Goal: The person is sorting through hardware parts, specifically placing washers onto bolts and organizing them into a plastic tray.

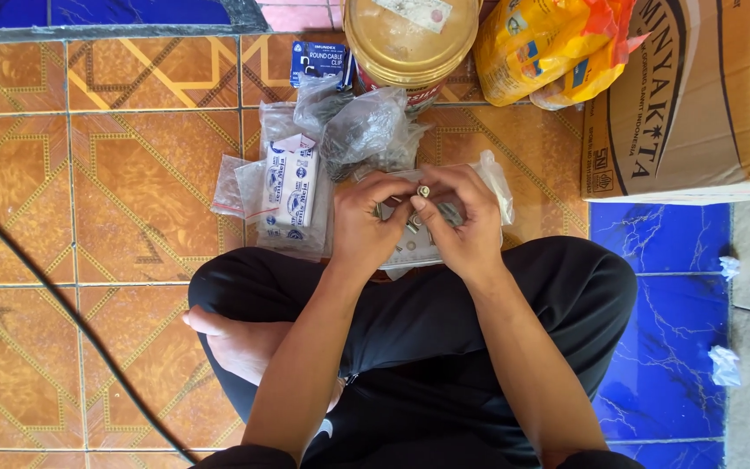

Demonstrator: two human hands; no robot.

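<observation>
Bolt: small metal bolt (424, 191), head up, pinched between both hands just above the person's crossed legs, at the middle of the scene.
Other fasteners: a few more small grey metal pieces (411, 224) show between the palms; their exact kind is too small to tell.
Left hand: left hand (368, 224) has fingers curled and pressed together on the fasteners, fingertips meeting those of the other hand.
Right hand: right hand (462, 227) has thumb and forefinger closed on the bolt, the remaining fingers folded beneath.
Clear bag under hands: a clear plastic bag (496, 187) lies on the floor beneath and just beyond both hands, partly hidden by them.
Boxes in bags: small white-and-blue boxes (292, 187) in clear plastic, just left of the left hand.
Grey bag: a crumpled plastic bag of dark contents (366, 130), on the far side of the hands, touching the boxes' wrapping.
Blue card packet: a small blue packet (319, 61), far and slightly left.
Tin: a round gold-lidded tin (410, 39), far, directly beyond the hands.
Yellow bag: a yellow and orange plastic bag (549, 43), far right, beside the tin.
Carton: a brown cardboard box (679, 95), far right, against the yellow bag.
Floor: orange patterned tiles (115, 191) left, blue tiles (670, 260) right.
Cable: a thin black cable (54, 287) crosses the left floor diagonally.
Legs: black trousers (444, 321), bare foot (236, 339) near left.
</observation>
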